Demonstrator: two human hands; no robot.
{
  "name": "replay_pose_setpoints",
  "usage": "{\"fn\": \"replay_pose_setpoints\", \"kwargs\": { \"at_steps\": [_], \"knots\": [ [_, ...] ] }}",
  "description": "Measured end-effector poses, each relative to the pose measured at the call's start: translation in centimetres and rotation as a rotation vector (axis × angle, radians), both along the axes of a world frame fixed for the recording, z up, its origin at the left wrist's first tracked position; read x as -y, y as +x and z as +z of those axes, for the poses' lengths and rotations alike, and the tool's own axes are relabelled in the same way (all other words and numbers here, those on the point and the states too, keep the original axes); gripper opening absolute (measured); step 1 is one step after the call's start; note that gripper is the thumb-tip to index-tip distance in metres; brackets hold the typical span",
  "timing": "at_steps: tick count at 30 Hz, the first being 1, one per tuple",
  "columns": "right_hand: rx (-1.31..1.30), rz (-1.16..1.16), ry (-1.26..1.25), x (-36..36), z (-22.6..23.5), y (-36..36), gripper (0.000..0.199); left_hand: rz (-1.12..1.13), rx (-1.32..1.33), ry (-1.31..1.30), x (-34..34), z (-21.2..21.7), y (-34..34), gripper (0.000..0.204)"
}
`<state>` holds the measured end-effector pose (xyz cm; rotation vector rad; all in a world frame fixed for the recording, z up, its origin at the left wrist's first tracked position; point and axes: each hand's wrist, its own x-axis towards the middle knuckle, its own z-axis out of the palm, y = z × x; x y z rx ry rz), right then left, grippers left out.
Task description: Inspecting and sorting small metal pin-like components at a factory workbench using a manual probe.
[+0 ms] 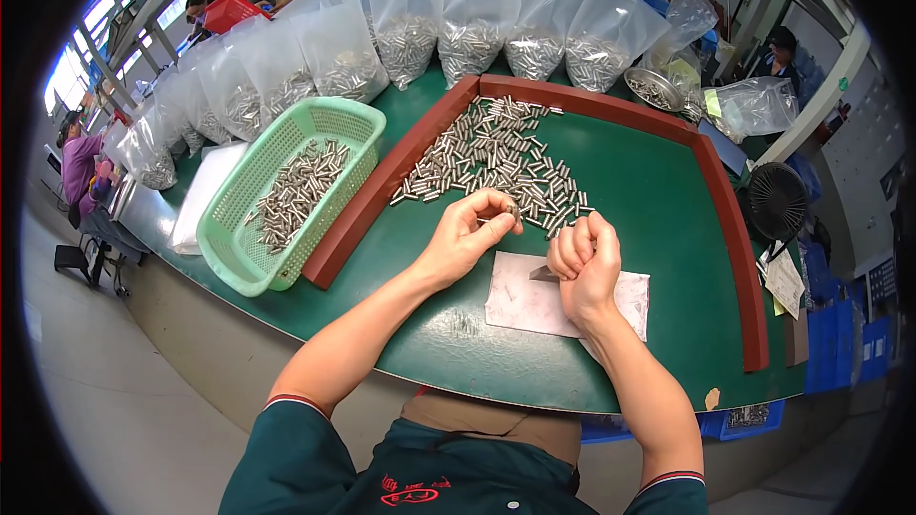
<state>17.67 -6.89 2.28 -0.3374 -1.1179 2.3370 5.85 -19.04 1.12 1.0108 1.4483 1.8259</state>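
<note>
Your left hand (466, 234) pinches one small metal pin (513, 214) between thumb and fingers, held just above the near edge of the heap of loose metal pins (496, 157) spread across the middle of the green tabletop (658, 219). Your right hand (587, 262) is curled into a fist, fingers clamped on a small grey tool (542, 274) whose tip rests over the white sheet (525, 303) near the tabletop's front edge. A green basket (250, 229) of pins sits toward the left edge, and clear bags of pins (468, 24) line the far edge.
</note>
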Motion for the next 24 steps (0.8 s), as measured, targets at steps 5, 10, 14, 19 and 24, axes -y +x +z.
{"fn": "replay_pose_setpoints", "kwargs": {
  "at_steps": [5,10,14,19,24],
  "knots": [
    [-0.057,0.002,-0.052,0.0,-0.5,0.1,0.040,-0.203,0.511,0.039,0.1,0.6,0.5,0.013],
    [-0.060,0.014,-0.060,-0.1,-0.7,0.0,0.040,-0.234,0.579,0.015,0.1,0.7,0.7,0.013],
    [-0.055,0.016,-0.045,-0.2,-0.6,0.0,0.041,-0.190,0.085,-0.282,0.5,0.5,0.3,0.013],
    [-0.128,0.023,-0.053,-0.3,-0.3,0.1,0.042,-0.084,-0.649,-0.522,1.2,2.2,1.9,0.014],
    [-0.188,0.077,-0.027,-0.2,-0.3,0.3,0.042,-0.021,-0.724,-0.504,1.0,1.1,2.1,0.014]
  ]
}}
